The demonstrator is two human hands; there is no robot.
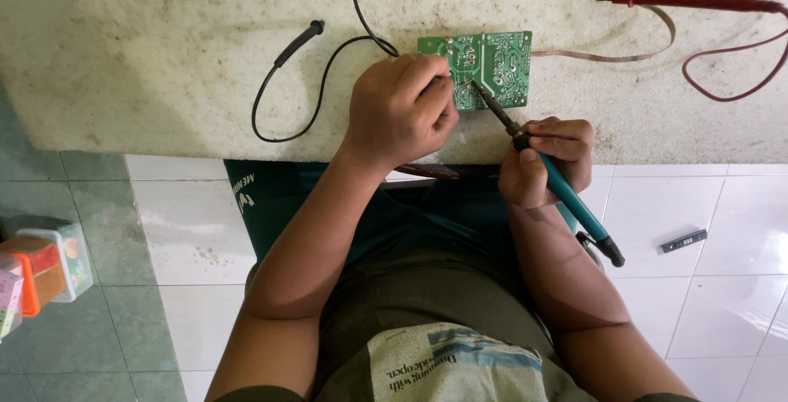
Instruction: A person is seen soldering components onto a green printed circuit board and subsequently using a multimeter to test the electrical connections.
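Colourful boxes point(37, 275), orange, pink and pale green, stand on the floor at the left edge.

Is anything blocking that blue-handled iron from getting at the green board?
Nothing visible does. The right hand holds the soldering iron, and its tip already rests on the green circuit board, beside the left hand.

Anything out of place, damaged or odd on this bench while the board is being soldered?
Mostly no. The left hand steadies the green circuit board and the right hand holds the soldering iron, tip on the board. The countertop looks stained and speckled. A small dark flat item lies on the white floor tiles; what it is, I cannot tell.
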